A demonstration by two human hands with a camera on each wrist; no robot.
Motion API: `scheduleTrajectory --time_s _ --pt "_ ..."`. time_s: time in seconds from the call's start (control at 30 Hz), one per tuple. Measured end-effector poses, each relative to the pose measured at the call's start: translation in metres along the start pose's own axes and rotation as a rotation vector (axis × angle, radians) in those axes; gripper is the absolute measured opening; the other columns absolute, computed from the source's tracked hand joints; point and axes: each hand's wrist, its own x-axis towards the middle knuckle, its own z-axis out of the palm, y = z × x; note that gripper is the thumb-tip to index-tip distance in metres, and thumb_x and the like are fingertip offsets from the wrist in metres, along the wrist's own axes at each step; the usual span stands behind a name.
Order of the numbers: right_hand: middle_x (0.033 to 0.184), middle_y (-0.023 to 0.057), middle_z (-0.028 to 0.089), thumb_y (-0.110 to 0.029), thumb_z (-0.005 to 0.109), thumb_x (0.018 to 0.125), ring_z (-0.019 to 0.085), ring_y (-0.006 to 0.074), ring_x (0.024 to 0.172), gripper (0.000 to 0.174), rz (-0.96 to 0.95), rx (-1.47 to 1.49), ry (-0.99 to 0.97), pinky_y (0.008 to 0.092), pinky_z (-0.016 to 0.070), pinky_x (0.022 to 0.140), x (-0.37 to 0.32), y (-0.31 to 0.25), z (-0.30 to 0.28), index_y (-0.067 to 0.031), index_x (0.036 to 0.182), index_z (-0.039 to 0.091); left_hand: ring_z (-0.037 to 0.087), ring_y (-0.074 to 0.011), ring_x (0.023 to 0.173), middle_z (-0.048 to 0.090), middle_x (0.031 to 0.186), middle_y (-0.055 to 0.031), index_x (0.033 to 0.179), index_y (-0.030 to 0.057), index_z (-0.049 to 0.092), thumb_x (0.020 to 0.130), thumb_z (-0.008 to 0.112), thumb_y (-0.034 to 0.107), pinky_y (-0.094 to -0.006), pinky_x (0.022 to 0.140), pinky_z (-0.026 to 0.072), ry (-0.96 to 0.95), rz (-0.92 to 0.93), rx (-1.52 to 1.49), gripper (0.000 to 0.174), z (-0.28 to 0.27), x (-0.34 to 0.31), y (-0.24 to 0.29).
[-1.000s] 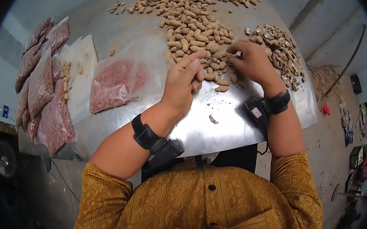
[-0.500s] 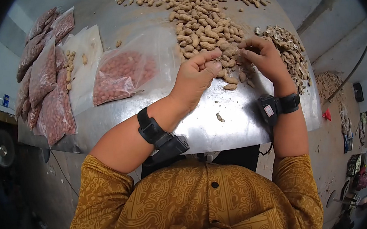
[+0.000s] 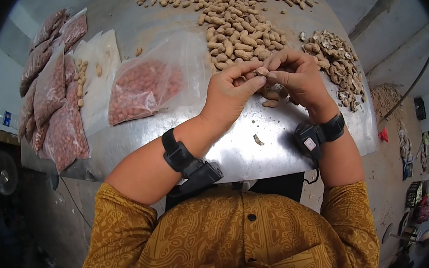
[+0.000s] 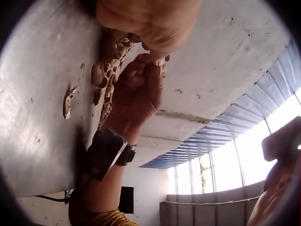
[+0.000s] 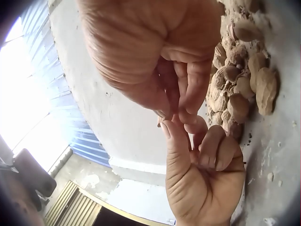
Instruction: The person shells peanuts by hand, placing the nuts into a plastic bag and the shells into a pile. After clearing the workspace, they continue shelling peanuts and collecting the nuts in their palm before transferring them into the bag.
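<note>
My left hand point(image 3: 230, 92) and right hand point(image 3: 302, 80) meet over the near end of a heap of unshelled peanuts point(image 3: 241, 38). Between their fingertips is a small peanut point(image 3: 261, 71), pinched from both sides by thumbs and forefingers. In the right wrist view the fingers of both hands mostly hide it. The other fingers of my left hand point(image 5: 202, 188) curl toward its palm. A few loose peanuts point(image 3: 270, 103) lie on the metal table point(image 3: 217, 159) just beneath the hands.
A clear bag of red kernels point(image 3: 141, 92) lies left of the hands. Farther left, filled bags point(image 3: 48, 98) are stacked beside flat plastic bags point(image 3: 103, 77) with several peanuts on top. Broken shells point(image 3: 338, 55) are piled at right. One shell scrap point(image 3: 258, 139) lies near the front edge.
My right hand has moved left to the left hand, and their fingertips now meet at the peanut. Half a second ago the hands were apart.
</note>
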Motion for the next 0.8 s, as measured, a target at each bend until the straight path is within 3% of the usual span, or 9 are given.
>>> scheduleTrajectory --time_s 0.2,0.3,0.4,0.53,0.67,0.8 --pt "0.078 0.0036 0.062 -0.001 0.069 0.074 0.058 0.0083 0.066 0.011 0.009 -0.109 0.029 0.019 0.0468 0.056 -0.002 -0.004 0.006 -0.0007 0.08 0.06 0.059 -0.012 0.082 0.062 0.09 -0.0062 0.104 -0.003 0.06 0.085 0.06 0.009 -0.0237 0.073 0.0475 0.005 0.04 0.018 0.023 0.005 -0.004 0.009" --pt "0.078 0.0023 0.061 -0.004 0.07 0.074 0.057 0.0078 0.066 0.012 0.014 -0.092 0.087 0.0188 0.0464 0.056 -0.003 -0.005 0.014 -0.0003 0.081 0.06 0.056 -0.009 0.074 0.062 0.09 -0.0067 0.109 -0.0027 0.056 0.088 0.056 0.012 -0.0198 0.063 0.0429 -0.018 0.013 0.036 0.026 0.005 -0.007 0.015" --pt "0.08 0.0026 0.06 -0.008 0.072 0.073 0.057 0.0075 0.066 0.018 0.141 0.011 0.024 0.0187 0.0464 0.058 -0.003 -0.013 0.013 0.0008 0.083 0.06 0.047 -0.0038 0.065 0.06 0.082 -0.0011 0.105 0.0006 0.059 0.089 0.055 0.016 -0.0164 0.055 0.0345 0.017 -0.026 0.144 0.023 0.008 -0.008 0.018" --pt "0.09 0.0037 0.059 -0.007 0.073 0.071 0.058 0.0103 0.075 0.043 0.108 -0.207 -0.05 0.0219 0.0494 0.068 -0.003 -0.005 0.01 0.0023 0.109 0.056 0.041 -0.0019 0.06 0.054 0.075 0.0036 0.101 0.0022 0.06 0.09 0.054 0.019 -0.0161 0.052 0.0322 -0.022 -0.049 0.26 0.021 0.005 -0.008 0.004" --pt "0.091 0.0022 0.059 -0.007 0.074 0.07 0.057 0.0091 0.081 0.033 0.145 -0.329 -0.045 0.0213 0.047 0.071 -0.005 -0.01 0.013 0.0022 0.1 0.063 0.039 -0.0016 0.057 0.05 0.071 0.0048 0.098 0.0018 0.06 0.09 0.054 0.019 -0.0165 0.049 0.0304 -0.074 -0.062 0.25 0.02 0.007 -0.009 0.006" --pt "0.081 0.0003 0.056 -0.015 0.076 0.069 0.052 0.0082 0.072 0.028 0.062 -0.337 -0.007 0.0218 0.0424 0.064 -0.006 -0.009 0.016 -0.0019 0.092 0.066 0.038 -0.0013 0.056 0.048 0.068 0.005 0.095 0.0007 0.06 0.09 0.054 0.019 -0.0172 0.047 0.0286 -0.066 -0.064 0.204 0.02 0.007 -0.009 0.006"
